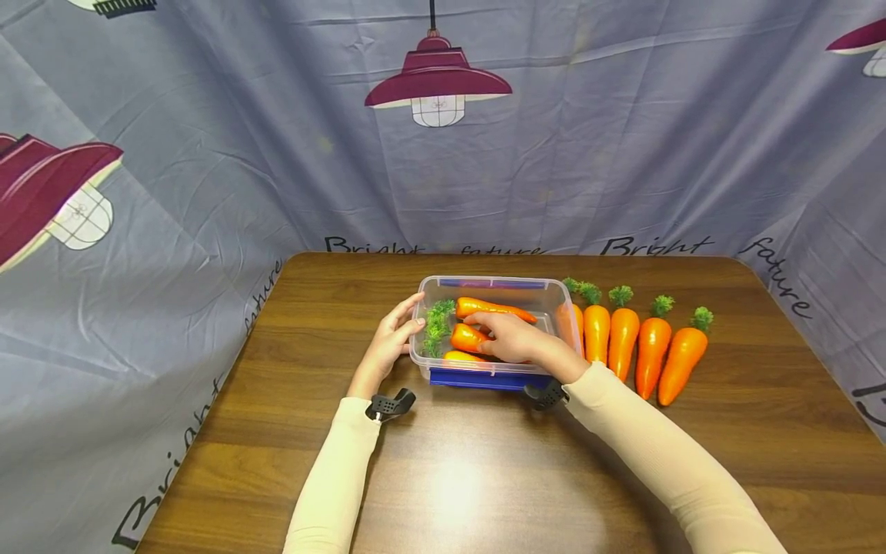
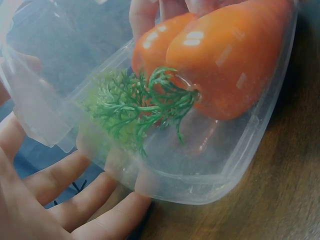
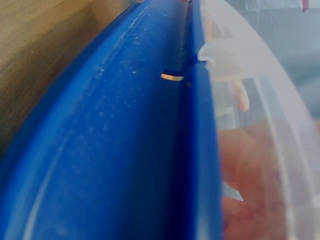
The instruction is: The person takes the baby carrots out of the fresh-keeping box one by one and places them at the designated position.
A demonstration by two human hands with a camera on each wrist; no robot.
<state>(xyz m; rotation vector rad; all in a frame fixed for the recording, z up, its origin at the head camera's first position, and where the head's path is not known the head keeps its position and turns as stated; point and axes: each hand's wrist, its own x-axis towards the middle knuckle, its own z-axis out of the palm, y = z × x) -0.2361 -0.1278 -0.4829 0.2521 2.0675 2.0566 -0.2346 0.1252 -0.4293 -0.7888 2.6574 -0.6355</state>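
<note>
A clear plastic container (image 1: 550, 296) with blue clips (image 1: 477, 378) stands on the table. Inside it lie three orange carrots with green tops (image 1: 438, 327) toward the left end. My left hand (image 1: 384, 342) rests against the container's left wall; in the left wrist view its fingers (image 2: 82, 197) extend along the clear plastic. Reaching in over the front rim, my right hand (image 1: 511, 337) grips the middle carrot (image 1: 468, 338), covering its tapered part. Behind it is the far carrot (image 1: 477, 306), and the near carrot (image 1: 462, 356) shows partly at the front wall.
Several more carrots (image 1: 623, 338) lie in a row right of the container, tops pointing to the back. The leftmost one (image 1: 570, 323) shows partly through the container's right wall. A grey printed curtain (image 1: 443, 185) hangs behind the wooden table (image 1: 242, 454).
</note>
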